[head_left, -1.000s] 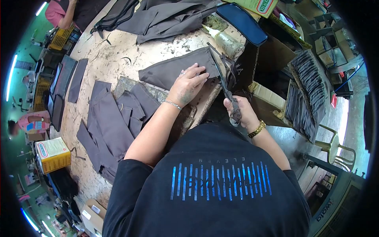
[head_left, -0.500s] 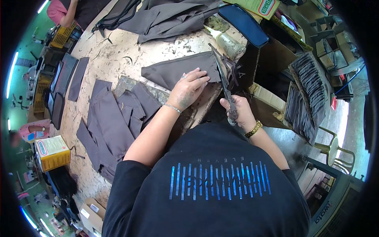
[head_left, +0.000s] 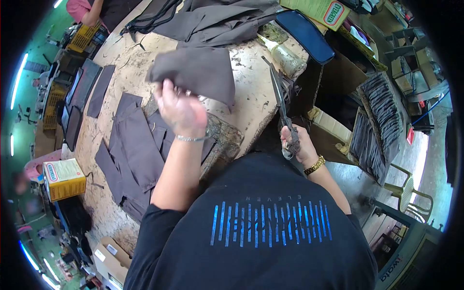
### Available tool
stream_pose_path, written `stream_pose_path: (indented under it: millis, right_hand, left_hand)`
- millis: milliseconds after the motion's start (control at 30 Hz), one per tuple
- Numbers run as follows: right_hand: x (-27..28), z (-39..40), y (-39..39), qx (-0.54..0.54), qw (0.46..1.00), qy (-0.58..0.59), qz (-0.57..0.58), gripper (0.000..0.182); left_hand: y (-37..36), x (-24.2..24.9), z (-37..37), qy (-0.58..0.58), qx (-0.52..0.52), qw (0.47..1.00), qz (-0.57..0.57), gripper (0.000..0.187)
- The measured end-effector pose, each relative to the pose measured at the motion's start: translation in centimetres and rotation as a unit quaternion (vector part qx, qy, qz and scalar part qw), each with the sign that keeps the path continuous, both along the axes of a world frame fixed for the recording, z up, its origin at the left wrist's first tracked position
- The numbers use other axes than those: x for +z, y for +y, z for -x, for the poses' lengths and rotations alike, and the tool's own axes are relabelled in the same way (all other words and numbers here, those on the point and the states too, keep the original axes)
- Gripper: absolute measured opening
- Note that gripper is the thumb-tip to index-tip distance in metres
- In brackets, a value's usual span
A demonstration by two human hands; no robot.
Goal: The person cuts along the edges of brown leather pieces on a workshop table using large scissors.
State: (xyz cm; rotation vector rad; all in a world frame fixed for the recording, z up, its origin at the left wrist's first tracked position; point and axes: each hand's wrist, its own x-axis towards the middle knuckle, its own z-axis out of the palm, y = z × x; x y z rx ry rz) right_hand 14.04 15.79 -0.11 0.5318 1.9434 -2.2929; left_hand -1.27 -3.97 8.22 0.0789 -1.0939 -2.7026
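Gripping dark-grey cloth panel (head_left: 200,72) crosswise beyond left hand (head_left: 182,113), upper centre, apart from long, dark metal scissors (head_left: 279,94) clasped in right hand (head_left: 303,146).

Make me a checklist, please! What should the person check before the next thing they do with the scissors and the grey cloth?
1. Scissors held in the right hand: ok.
2. Left hand away from the blades: ok, there is a gap between them.
3. Grey cloth held by the left fingers: ok, though the hand is blurred.
4. Grey cloth lying flat on the table: not ok, it looks lifted and bent.
5. Scissors not touching the bottle: ok, bare table shows between the tips and it.
6. Cloth edges neatly cut: cannot tell, too blurry.
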Motion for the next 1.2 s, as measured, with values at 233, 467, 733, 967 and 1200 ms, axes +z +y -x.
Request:
stream_pose_path:
  millis: [233,467,733,967,1200]
  right_hand:
    - [0.2,-0.2,0.4,0.031,0.988,-0.031,-0.15,0.049]
    - [0.6,-0.3,1.1,0.055,0.976,-0.029,-0.21,0.05]
    - [1.3,-3.8,1.9,0.122,0.988,-0.051,-0.08,0.049]
    - [1.6,-4.9,2.0,0.046,0.998,-0.03,-0.019,0.048]
    - [3.2,-5.9,1.7,0.095,0.994,-0.047,-0.019,0.053]
  left_hand:
    - [-8.6,-4.0,-4.4,0.013,0.239,0.869,0.432,0.054]
    - [-4.7,-1.2,-1.8,0.177,-0.22,0.363,0.888,0.073]
    - [-3.7,-2.6,1.3,0.243,-0.342,0.323,0.849,0.065]
    - [-3.1,-5.3,3.1,0.33,-0.203,0.481,0.787,0.025]
    - [3.5,-7.0,0.0,0.285,-0.081,0.591,0.75,0.027]
